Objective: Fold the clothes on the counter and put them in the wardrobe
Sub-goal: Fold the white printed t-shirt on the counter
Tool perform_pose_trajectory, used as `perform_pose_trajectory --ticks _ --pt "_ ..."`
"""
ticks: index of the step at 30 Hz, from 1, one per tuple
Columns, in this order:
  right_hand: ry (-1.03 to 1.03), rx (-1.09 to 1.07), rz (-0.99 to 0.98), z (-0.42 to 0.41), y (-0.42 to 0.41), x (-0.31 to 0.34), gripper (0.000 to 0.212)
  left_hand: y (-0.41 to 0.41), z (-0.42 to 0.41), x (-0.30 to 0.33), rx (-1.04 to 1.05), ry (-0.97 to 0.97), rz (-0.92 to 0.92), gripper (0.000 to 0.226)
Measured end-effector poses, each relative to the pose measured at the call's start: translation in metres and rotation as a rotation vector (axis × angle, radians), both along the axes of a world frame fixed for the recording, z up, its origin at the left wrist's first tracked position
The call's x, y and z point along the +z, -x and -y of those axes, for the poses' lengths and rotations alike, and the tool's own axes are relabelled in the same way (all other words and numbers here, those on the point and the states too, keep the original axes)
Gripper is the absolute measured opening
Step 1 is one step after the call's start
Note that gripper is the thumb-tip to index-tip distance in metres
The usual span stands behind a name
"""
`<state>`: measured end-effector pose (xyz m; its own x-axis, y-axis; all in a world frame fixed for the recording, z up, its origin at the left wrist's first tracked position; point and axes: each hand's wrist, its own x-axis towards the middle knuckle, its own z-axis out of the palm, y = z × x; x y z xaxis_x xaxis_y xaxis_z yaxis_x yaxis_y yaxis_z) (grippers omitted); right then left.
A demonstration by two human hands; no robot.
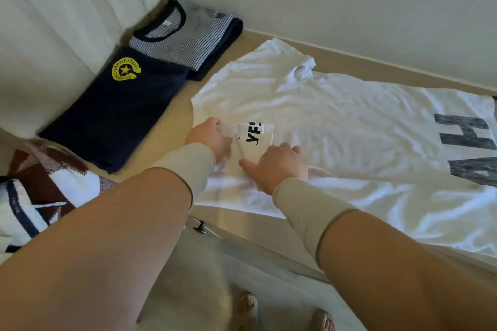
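Observation:
A white T-shirt (336,121) with big dark letters lies spread over the beige counter (166,126). Near its left edge a flap of the shirt printed "YES" is folded over. My left hand (208,137) grips the left side of that flap, with the thin cloth lying over its fingers. My right hand (277,166) rests on top of the shirt just right of the flap, thumb pointing left, and presses the cloth down.
A folded navy shirt (115,113) with a yellow emblem lies at the counter's left. A folded striped shirt (183,35) sits on a dark garment in the corner. A brown, white and navy cloth (35,191) lies at far left. A drawer knob (200,227) sits under the counter edge.

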<state>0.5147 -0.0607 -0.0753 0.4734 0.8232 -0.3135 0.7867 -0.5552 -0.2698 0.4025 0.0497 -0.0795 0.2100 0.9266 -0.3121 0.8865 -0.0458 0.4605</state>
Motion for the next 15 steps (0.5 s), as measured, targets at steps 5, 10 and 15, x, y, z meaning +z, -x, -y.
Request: perform_pose_trajectory --ticks 5,10,15 --pt "-0.161 -0.056 -0.06 -0.004 -0.005 0.008 0.012 -0.003 -0.008 -0.004 -0.078 -0.159 0.077 0.015" --pt "-0.393 -0.243 0.05 -0.018 -0.044 0.026 0.024 0.001 -0.009 0.009 0.033 -0.068 0.307 0.023" --pt "-0.395 -0.067 0.084 -0.004 -0.042 0.019 0.028 0.033 -0.002 0.009 -0.005 -0.054 0.055 0.038"
